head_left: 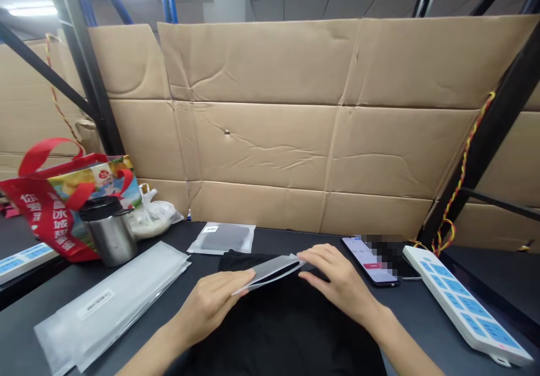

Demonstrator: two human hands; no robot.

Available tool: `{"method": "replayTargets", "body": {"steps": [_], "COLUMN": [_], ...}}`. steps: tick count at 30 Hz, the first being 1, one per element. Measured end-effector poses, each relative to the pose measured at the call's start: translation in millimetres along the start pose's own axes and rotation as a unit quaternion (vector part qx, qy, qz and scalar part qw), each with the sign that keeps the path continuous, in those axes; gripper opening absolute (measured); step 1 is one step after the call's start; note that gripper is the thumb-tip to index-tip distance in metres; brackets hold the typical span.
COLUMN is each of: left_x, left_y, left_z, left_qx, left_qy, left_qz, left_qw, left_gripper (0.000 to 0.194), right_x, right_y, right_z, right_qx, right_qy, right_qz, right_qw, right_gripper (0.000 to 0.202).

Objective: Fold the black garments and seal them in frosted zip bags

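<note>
Head cam: L hand (215,300) pinches L end of flat frosted translucent plastic bag (274,265), held above soft black fabric (291,331). R hand (337,279) at R end, thumb & fingers parted; firm hold: can't tell. Step prob. opening bag mouth; next calls for lips kept apart.

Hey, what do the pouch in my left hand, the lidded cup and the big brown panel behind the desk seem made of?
Pouch: probably frosted plastic, since its thin, milky sheet looks slightly see-through.
Cup: likely stainless steel, from its silvery, satin sheen; the black lid looks like plastic.
Panel: matte cardboard, going by the creases and fold lines.
</note>
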State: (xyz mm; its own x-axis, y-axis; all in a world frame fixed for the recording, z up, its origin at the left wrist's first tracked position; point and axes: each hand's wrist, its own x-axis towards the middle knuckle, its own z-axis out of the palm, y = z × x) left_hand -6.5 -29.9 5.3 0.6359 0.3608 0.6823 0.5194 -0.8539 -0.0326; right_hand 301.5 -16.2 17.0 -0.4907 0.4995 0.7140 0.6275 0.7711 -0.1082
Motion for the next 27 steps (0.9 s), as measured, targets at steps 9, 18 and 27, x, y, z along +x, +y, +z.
{"method": "replayTargets", "body": {"steps": [9, 18, 27], "left_x": [-7, -11, -3], "left_y": [2, -5, 0], "left_z": [9.1, 27.8, 37.1], "left_qx": [-0.018, -0.052, 0.033], "left_qy": [-0.077, -0.134, -0.129], "left_qz": [-0.063, -0.139, -0.131], "left_qw": [0.995, 0.98, 0.982], "left_gripper": [0.058, 0.065, 0.077], "right_x": [-3, 8, 11], "right_y": [-32, -52, -56], "right_z": [13, 26, 54], "right_qx": [0.026, -0.009, 0.011], "right_qy": [-0.043, -0.133, 0.021], "right_qz": [-0.008, 0.014, -0.052], "right_qw": [0.999, 0.991, 0.998], "right_gripper": [0.019, 0.051, 0.028]}}
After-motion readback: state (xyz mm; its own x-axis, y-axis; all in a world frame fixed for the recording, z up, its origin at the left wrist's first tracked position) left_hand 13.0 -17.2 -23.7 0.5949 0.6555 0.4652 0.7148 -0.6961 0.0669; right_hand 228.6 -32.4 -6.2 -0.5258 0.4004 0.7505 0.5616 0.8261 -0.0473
